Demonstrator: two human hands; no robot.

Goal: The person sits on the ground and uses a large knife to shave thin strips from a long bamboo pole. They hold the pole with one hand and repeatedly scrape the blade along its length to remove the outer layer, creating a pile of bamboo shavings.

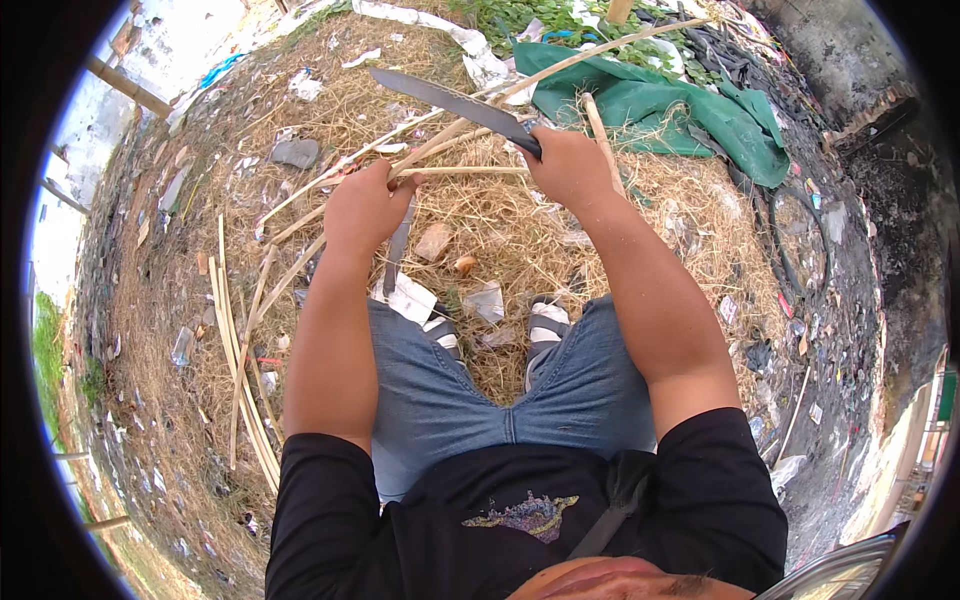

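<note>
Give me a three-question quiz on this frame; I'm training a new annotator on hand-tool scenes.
1. True or false: the right hand grips a long dark machete by its handle.
2. What does the left hand hold? A) a bamboo strip B) a green tarp C) a stone
3. Fill in: the green tarp lies on the ground ahead, to the person's ____ side.

Key: 1 true. 2 A, the bamboo strip runs between the two hands, near the blade's base. 3 right.
</note>
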